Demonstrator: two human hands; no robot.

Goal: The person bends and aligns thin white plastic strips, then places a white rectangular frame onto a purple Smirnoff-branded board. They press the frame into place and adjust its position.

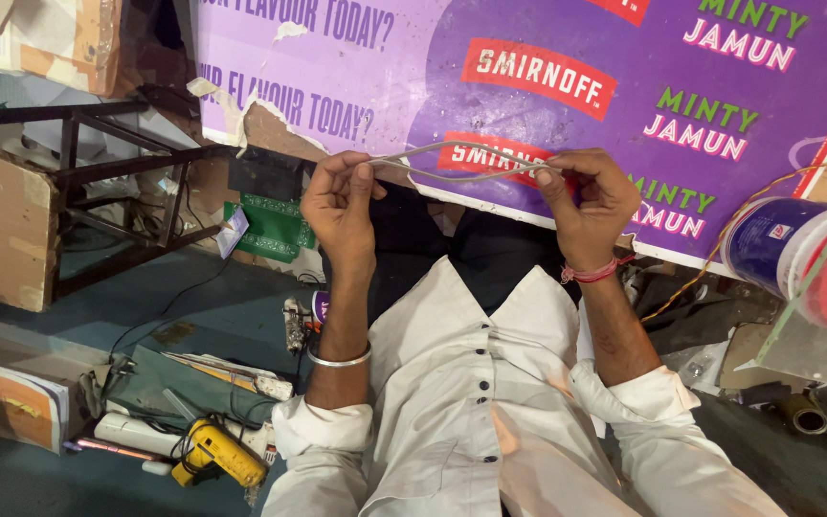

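A purple printed board (528, 115) leans behind a cluttered floor; we pinch a grey cable (452, 161) between both hands, left hand (340, 206) gripping one end, right hand (591, 201) the other; its long axis runs straight across between them, looped double.

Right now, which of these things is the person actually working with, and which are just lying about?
In use:
- grey cable, stretched between the left hand and the right hand

Lying about:
- yellow drill on the floor
- green circuit board
- blue and red tub
- purple poster board
- metal stool frame
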